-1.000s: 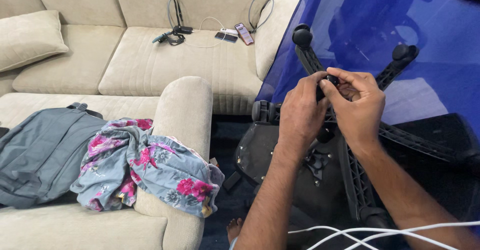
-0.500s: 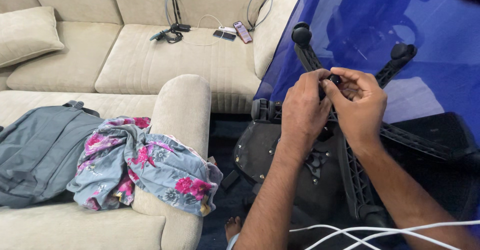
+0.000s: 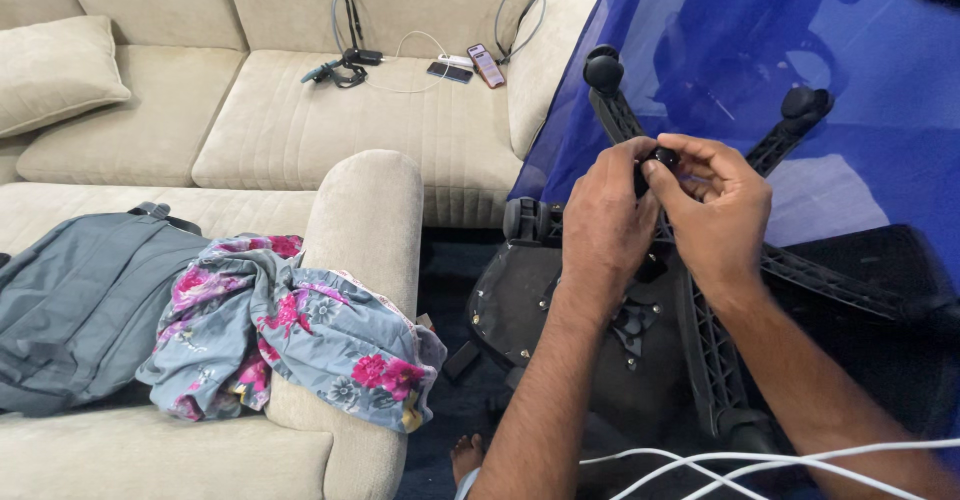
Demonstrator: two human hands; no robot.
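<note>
Both hands met at two o'clock, the left hand and right hand pinched shut on a small black part above the upturned chair base, floral cloth draped at eight o'clock, white cables crossing below.

"What kind of place is this?"

"A home, in the living room. A big cream sofa fills the left side."

"What else shows it?"

"A cushion at the upper left, flowery clothes over the sofa arm, and phones charging on the seat up top."
</note>
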